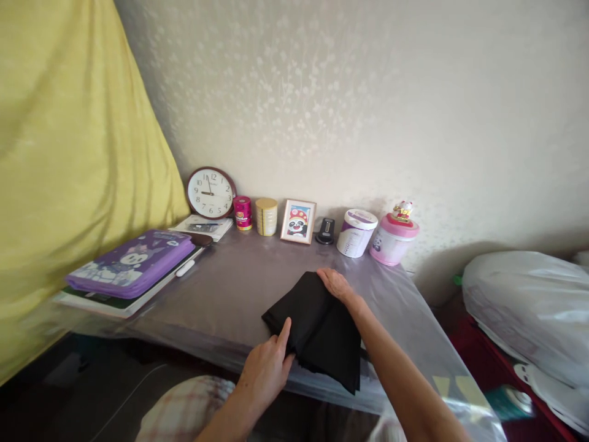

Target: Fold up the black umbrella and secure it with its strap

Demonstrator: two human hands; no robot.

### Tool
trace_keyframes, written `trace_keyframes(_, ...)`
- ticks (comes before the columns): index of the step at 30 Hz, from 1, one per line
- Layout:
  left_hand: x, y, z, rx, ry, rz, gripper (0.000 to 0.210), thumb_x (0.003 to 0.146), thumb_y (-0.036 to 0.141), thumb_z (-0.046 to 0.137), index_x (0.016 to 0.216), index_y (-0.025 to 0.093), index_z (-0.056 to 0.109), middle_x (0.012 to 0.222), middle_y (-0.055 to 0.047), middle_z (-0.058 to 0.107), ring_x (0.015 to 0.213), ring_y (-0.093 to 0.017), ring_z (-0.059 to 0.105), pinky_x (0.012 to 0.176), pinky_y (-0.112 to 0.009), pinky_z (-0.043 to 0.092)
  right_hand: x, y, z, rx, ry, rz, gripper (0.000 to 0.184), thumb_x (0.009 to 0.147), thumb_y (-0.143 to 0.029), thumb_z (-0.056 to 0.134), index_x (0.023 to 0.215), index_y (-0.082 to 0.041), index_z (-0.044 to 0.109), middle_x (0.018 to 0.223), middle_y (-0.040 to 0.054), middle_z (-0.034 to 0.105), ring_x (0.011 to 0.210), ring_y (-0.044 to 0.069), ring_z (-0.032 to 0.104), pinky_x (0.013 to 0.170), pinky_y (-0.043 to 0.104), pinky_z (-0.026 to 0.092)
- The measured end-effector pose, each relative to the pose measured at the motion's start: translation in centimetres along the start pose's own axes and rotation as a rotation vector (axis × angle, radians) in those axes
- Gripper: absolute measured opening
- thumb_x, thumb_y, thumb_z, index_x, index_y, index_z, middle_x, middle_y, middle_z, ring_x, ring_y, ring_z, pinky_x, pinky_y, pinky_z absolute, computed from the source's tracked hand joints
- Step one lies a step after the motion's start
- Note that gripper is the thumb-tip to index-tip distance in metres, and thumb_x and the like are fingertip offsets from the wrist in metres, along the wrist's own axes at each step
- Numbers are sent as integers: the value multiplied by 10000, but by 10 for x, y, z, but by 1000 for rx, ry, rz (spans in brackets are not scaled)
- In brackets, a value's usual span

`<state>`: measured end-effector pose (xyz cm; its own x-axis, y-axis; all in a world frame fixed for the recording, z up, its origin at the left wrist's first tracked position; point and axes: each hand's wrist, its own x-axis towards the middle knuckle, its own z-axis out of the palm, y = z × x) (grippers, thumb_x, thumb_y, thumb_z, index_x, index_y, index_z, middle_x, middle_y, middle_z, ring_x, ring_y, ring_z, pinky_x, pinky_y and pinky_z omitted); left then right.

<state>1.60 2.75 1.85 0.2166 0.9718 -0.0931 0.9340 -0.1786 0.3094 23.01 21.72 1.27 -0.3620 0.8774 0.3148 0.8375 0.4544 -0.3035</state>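
A loosely folded black umbrella [317,328] lies over the front part of the table, its fabric fanned out in panels with pointed corners. My left hand [267,362] grips the near left edge of the fabric, with one finger stretched out along the top. At the far end, my right hand [335,284] is closed over the upper right edge, and some of its fingertips are hidden. The umbrella's handle is not visible. One corner of the black fabric hangs toward the table's front edge.
A purple zip case [133,261] lies on books at the left. Along the wall stand a clock [210,193], a pink can [242,213], a yellow-lidded jar [267,217], a panda picture frame [298,221], a black stand [326,231], and white [356,233] and pink [393,240] tubs.
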Motion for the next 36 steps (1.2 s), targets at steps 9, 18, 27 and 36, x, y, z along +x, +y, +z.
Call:
trace_keyframes(9,0,-4,2,30,21,24,614,882,267,409,1429,149,158,1020,-77,592,903,-219,572,770,-329,430,-95,23,-49,119,191,5,233,880,-331,446,966,-198,617,976,34,625,928,172,574,850,324,445)
trace_keyframes(18,2,-5,2,52,44,-2,594,884,284,400,1424,160,185,987,-59,607,862,-197,578,737,-309,419,-176,-1,-62,39,108,-132,246,879,-227,432,1078,-240,575,1187,49,512,1074,153,511,909,310,446)
trace_keyframes(27,3,-7,5,62,56,13,596,888,296,385,1427,162,169,1004,-66,605,868,-181,577,735,-285,410,-184,-18,-56,61,66,-196,274,880,-177,395,1082,-219,576,1277,88,432,835,105,565,750,247,487)
trace_keyframes(36,3,-6,4,48,47,7,595,884,289,397,1424,159,183,1002,-76,606,872,-179,579,741,-280,412,-168,-25,-65,101,56,-221,278,876,-162,357,1046,-213,571,1268,75,448,1077,143,514,868,270,452)
